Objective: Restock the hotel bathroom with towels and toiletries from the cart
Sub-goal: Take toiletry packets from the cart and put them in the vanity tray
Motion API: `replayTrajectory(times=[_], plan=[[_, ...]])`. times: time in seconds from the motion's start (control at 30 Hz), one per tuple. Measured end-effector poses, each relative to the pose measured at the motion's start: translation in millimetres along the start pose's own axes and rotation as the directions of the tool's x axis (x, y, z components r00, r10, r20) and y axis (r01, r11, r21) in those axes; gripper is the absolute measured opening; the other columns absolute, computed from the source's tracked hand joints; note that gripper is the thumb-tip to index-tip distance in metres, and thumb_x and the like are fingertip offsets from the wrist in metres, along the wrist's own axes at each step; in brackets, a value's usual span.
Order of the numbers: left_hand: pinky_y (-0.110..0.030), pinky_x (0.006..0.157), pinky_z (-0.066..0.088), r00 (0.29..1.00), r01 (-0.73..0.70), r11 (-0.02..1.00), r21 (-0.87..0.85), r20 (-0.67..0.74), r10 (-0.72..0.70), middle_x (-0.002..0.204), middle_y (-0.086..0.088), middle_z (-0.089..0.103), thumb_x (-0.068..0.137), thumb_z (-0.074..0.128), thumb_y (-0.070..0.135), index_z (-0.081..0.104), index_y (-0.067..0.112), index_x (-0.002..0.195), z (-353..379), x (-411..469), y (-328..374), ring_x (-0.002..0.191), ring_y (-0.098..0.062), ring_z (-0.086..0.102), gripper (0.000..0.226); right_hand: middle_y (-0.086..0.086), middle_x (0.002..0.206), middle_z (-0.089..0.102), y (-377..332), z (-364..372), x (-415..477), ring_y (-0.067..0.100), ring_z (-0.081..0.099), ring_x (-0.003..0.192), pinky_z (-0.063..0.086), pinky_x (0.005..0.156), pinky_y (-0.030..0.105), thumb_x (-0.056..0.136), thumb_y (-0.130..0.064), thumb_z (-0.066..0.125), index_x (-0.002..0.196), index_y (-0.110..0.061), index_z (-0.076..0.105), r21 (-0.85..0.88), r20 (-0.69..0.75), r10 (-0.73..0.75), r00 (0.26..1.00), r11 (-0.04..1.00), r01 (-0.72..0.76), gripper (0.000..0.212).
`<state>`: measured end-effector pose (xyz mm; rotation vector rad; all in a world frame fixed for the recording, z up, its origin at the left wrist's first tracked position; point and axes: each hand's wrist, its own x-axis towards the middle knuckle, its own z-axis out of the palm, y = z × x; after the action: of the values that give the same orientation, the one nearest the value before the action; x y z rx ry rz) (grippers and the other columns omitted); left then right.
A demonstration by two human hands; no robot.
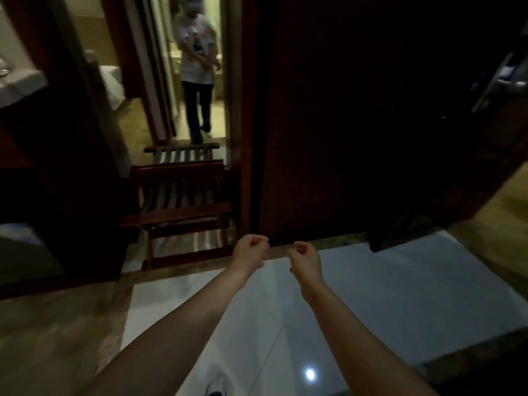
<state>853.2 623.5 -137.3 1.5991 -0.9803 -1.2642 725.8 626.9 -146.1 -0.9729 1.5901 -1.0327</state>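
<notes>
Glossy pale tile (371, 295) covered the near floor, and dark wood panelling (357, 124) filled the far right. No towels, toiletries or cart were in view, so their position could not be established.

Grip state: the left hand (251, 252) and the right hand (305, 261) were held out side by side above the tile edge. Both had their fingers curled toward the palm, with nothing visible inside.

Handling, as a judgement: folded towels would be soft, light and limp. They should be supported from beneath the fold with both hands, so the stack stays square. Toiletries would probably be small, light and slick, and should be pinched around the body rather than the cap.

Appearance of the stock could not be assessed. A blurred white cloth shape (110, 81) at far left could not be identified. A slatted wooden luggage rack (183, 192) stood far left of the hands.
</notes>
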Motion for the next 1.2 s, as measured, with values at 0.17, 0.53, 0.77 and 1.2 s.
replayTrajectory(times=[0.17,0.53,0.77,1.2], plan=[[-0.025,0.061,0.05,0.983,-0.02,0.997,0.08,0.181,0.005,0.096,-0.006,0.066,0.096,0.053,0.015,0.061,0.013,0.109,35.5,104.2,58.9,0.08,-0.016,0.062,0.015,-0.008,0.097,0.055,-46.1,-6.1,87.5,0.006,0.055,0.083,0.045,0.066,0.023,0.093,-0.011,0.056,0.13,-0.011,0.051,0.081,-0.202,0.034,0.979,0.997,-0.018,0.037],[-0.034,0.078,0.053,0.806,-0.09,0.989,0.117,0.591,0.003,0.098,-0.011,0.066,0.095,0.053,0.014,0.06,0.012,0.112,203.6,228.2,128.5,0.084,-0.021,0.063,0.019,0.003,0.107,0.06,-78.2,-122.0,223.6,0.019,0.058,0.093,0.048,0.079,0.032,0.09,-0.013,0.061,0.124,-0.012,0.054,0.182,-0.57,0.147,0.808,0.982,-0.049,0.035],[-0.029,0.071,0.055,0.71,-0.24,0.962,0.127,0.699,0.085,0.095,-0.003,0.066,0.098,0.05,0.016,0.06,0.015,0.112,386.1,294.8,193.4,0.082,-0.017,0.065,0.017,0.003,0.104,0.059,-107.8,-254.5,331.8,0.019,0.058,0.093,0.048,0.079,0.032,0.09,-0.014,0.061,0.126,-0.01,0.054,0.198,-0.68,0.136,0.721,0.98,0.002,0.037],[-0.035,0.079,0.052,0.5,-0.289,0.949,0.125,0.865,0.038,0.096,-0.004,0.065,0.097,0.052,0.017,0.059,0.023,0.091,675.3,324.7,255.4,0.086,-0.021,0.064,0.011,0.004,0.116,0.059,-116.9,-487.0,451.9,0.018,0.057,0.101,0.05,0.089,0.034,0.089,-0.014,0.063,0.13,-0.015,0.054,0.283,-0.833,0.242,0.497,0.959,0.007,0.042]])
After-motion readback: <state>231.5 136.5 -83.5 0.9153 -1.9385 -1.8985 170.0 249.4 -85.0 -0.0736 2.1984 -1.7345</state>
